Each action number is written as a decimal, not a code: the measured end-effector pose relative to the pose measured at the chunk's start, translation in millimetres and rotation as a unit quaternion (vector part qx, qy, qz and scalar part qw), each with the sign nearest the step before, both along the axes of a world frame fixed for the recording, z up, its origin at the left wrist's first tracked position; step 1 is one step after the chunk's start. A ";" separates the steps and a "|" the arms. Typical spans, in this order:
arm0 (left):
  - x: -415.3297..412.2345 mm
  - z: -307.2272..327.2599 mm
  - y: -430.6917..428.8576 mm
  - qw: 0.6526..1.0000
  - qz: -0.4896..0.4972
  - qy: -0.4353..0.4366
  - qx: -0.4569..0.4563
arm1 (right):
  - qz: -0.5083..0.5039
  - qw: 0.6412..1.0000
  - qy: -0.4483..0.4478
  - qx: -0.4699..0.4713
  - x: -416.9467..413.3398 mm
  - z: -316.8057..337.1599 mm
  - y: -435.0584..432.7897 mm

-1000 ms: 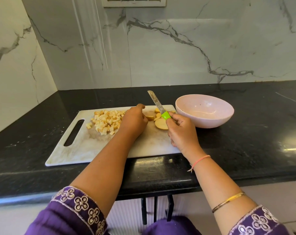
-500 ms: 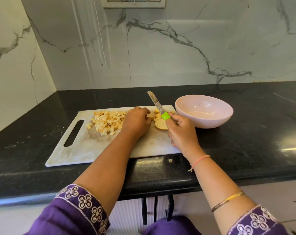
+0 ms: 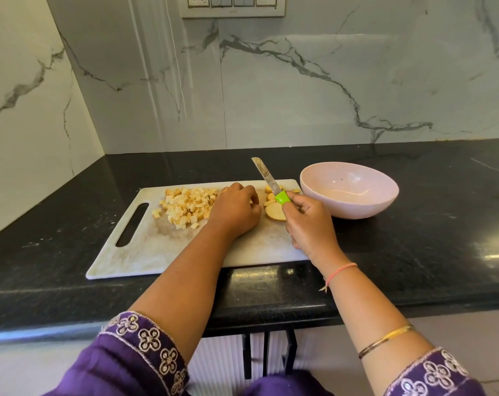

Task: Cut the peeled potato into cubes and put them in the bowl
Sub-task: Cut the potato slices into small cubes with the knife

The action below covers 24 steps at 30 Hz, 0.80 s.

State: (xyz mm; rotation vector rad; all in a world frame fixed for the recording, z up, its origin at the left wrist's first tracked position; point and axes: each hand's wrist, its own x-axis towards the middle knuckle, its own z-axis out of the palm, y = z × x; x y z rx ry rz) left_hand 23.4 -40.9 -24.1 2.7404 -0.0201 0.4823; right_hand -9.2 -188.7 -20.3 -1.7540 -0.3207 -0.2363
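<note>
A white cutting board [image 3: 145, 252] lies on the black counter. On its left part sits a pile of potato cubes [image 3: 187, 207]. Several potato slices [image 3: 275, 212] lie near its right end. My right hand [image 3: 311, 227] grips the green handle of a knife [image 3: 264, 174], blade pointing away over the slices. My left hand [image 3: 237, 210] rests on the board between the cubes and the slices, fingers curled under; a pale bit shows at its fingertips, and a grip cannot be made out. The pale pink bowl [image 3: 357, 210] stands right of the board with no potato in it.
The black counter [image 3: 428, 238] runs to the right of the bowl and behind the board to marble walls. The left wall meets the counter in a corner. A switch panel [image 3: 234, 4] is on the back wall. The counter's front edge is just below the board.
My left hand has drawn back from the slices toward the cube pile. The right hand and knife have barely moved.
</note>
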 end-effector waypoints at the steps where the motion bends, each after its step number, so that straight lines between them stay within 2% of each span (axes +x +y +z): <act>1: -1.4 1.1 0.0 1.000 0.002 -0.005 -0.009 | -0.001 1.000 0.001 0.002 0.7 0.3 -0.4; 5: -9.1 8.2 6.0 0.996 0.060 -0.060 -0.030 | -0.008 1.000 0.002 0.000 2.4 0.0 1.1; 8: -13.9 5.1 9.0 0.992 0.101 -0.070 -0.008 | -0.008 1.000 -0.003 -0.014 1.0 -2.6 1.7; 14: -11.6 0.5 10.4 0.992 0.111 -0.034 0.047 | -0.008 1.000 -0.012 -0.028 1.5 -3.8 3.1; 19: -9.9 4.3 8.0 0.994 0.088 -0.054 0.031 | -0.018 0.999 -0.018 -0.044 4.3 0.6 2.1; 24: -15.4 1.1 16.5 0.996 0.072 -0.048 -0.020 | -0.029 0.994 -0.028 -0.102 -0.2 1.5 9.3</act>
